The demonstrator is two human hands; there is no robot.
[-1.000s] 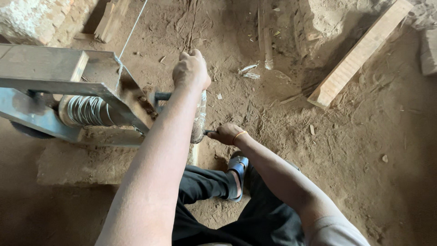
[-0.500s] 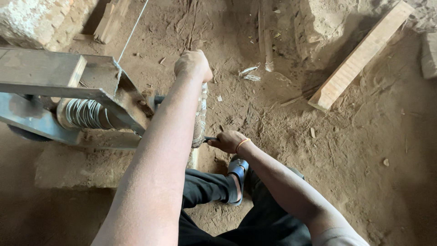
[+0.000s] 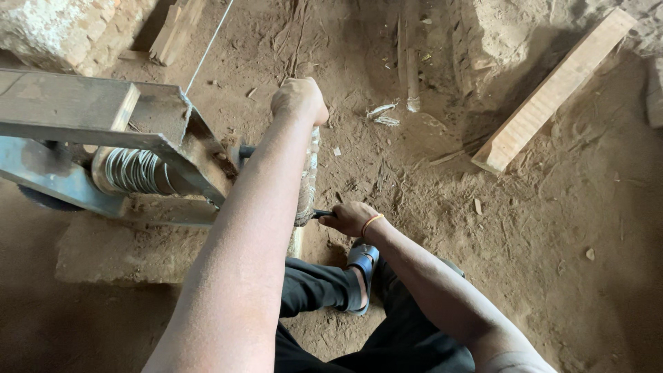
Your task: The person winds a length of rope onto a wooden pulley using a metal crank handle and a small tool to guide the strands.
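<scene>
Bare dirt floor [image 3: 552, 228] all around, brown and loose, littered with chips and scraps. Along the upper right, a long pale wooden plank [image 3: 552, 90] lying at a slant; at the top left, a rough stone block [image 3: 62, 31] with a short piece of wood [image 3: 176, 31] just beside it. Near the top middle, a thin stick [image 3: 409, 62] pressed into the dirt.

On the left, a metal frame [image 3: 90, 117] of flat grey bars, set on a low dusty slab [image 3: 117, 249]. Under the frame's top bar, a spool [image 3: 138, 171] wound with shiny wire, and a single taut wire [image 3: 207, 45] running up and away toward the top edge.

At the frame's right side, a crank [image 3: 307, 173] wrapped in pale frayed cloth, standing nearly upright between the two hands. Left hand [image 3: 299, 100] curled into a fist over the crank's top end, arm stretched out long from the bottom of the view. Right hand [image 3: 353, 217] lower down, fingers wrapped round a dark rod at the crank's bottom end, an orange band [image 3: 373, 222] on the wrist.

Below the right hand, a foot in a blue sandal [image 3: 362, 262] planted on the dirt, dark trousers [image 3: 318, 287] covering the bent leg.
</scene>
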